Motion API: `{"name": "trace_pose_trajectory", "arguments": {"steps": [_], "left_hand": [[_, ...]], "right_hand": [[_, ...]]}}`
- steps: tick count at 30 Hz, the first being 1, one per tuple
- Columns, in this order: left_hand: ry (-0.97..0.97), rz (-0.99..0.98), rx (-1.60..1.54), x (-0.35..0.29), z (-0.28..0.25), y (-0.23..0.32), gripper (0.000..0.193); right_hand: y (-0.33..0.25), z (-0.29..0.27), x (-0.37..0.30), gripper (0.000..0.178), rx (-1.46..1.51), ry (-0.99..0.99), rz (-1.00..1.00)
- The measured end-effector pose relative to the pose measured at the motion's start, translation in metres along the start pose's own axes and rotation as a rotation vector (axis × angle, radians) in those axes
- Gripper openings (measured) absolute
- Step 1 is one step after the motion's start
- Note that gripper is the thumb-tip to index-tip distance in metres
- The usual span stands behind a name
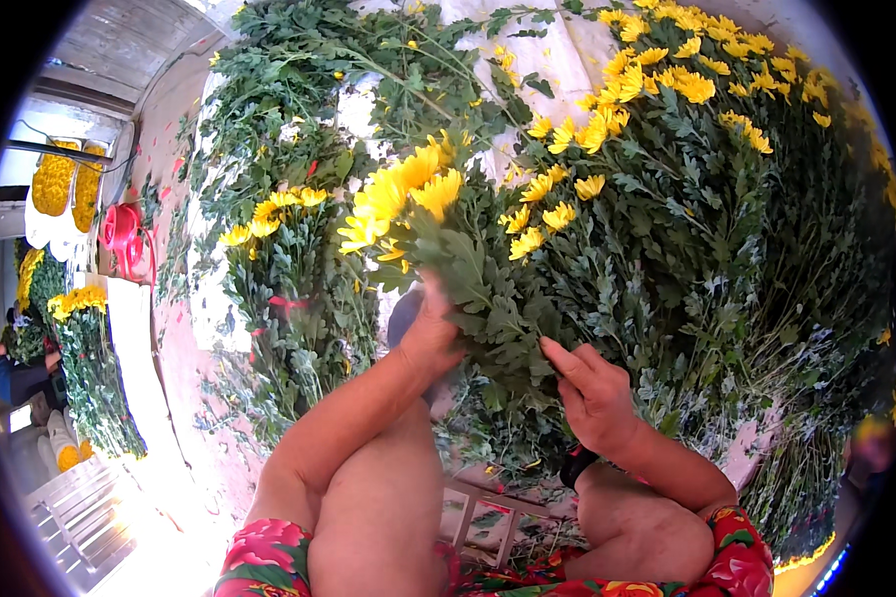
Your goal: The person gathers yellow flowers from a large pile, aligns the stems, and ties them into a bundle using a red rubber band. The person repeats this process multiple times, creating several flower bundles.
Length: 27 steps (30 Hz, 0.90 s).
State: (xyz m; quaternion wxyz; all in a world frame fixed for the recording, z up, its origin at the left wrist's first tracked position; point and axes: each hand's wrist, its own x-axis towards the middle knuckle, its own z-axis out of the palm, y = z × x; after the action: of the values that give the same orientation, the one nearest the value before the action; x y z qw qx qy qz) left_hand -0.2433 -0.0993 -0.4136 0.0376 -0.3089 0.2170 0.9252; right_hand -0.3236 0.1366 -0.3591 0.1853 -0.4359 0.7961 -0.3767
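My left hand (431, 333) is wrapped round the upper stems of a bunch of yellow chrysanthemums (400, 197). The flower heads point up and to the left, and the leafy stems slant down to the right across the middle. At the lower right side of these leaves is my right hand (597, 398), its fingers curled and the index finger's tip against the foliage. Whatever lies between its thumb and fingers is too small or hidden to name. Leaves cover part of my left fingers.
A large heap of yellow chrysanthemums (687, 214) fills the right side. A smaller bundle (304, 259) lies left of my hands, with loose stems (289, 60) beyond. A red reel-like object (122, 239) stands at the left. Below is a small wooden frame (493, 512) between my legs.
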Motion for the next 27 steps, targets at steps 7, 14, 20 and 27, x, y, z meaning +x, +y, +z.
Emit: {"name": "trace_pose_trajectory", "arguments": {"steps": [7, 14, 20, 27], "left_hand": [[0.054, 0.042, 0.080, -0.002, -0.011, -0.004, 0.047], [0.163, -0.047, -0.044, -0.003, -0.006, 0.006, 0.039], [0.154, -0.076, -0.074, 0.002, -0.008, 0.008, 0.039], [0.127, -0.068, -0.045, -0.002, -0.002, 0.008, 0.043]], "right_hand": [[-0.001, 0.006, 0.003, 0.046, -0.218, -0.167, -0.113], [0.102, 0.003, 0.018, 0.020, -0.490, 0.178, 0.255], [0.138, 0.006, -0.004, 0.028, -0.205, 0.301, 0.262], [0.143, 0.026, -0.010, 0.045, -0.682, -0.044, 0.172]]}}
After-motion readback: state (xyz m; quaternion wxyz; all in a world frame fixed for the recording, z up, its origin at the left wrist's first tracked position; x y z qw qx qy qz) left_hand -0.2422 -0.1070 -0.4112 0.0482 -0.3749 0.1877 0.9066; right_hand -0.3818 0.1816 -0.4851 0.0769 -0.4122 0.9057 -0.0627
